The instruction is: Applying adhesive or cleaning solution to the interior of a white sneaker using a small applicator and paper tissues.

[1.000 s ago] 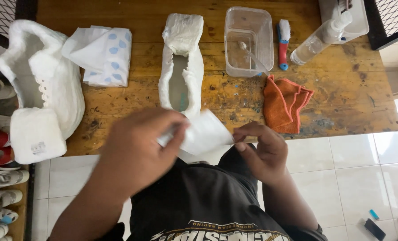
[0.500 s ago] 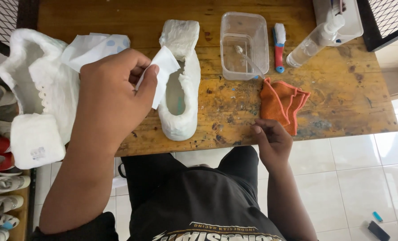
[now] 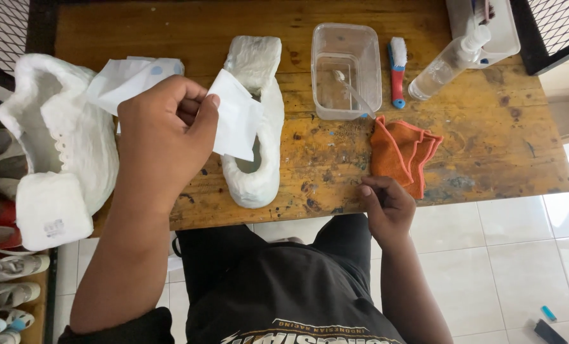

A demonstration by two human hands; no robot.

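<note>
Left hand [image 3: 163,137] pinched thin white paper tissue [image 3: 236,124] over white wrapped shoe [image 3: 254,127], mid-desk | tissue looked soft, light, tearable; hold by edge | right hand [image 3: 386,207] curled, empty, front desk edge

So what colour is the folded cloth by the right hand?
Orange cloth, beside the right hand; head view shows it.

We see a worn wooden table [image 3: 488,153] bearing a white-wrapped shoe [image 3: 259,172] in the middle, a clear plastic tub [image 3: 347,70] farther back, a small brush [image 3: 397,71] and spray bottle [image 3: 447,62] right of it, and an orange cloth [image 3: 402,153] near the right front edge.
</note>
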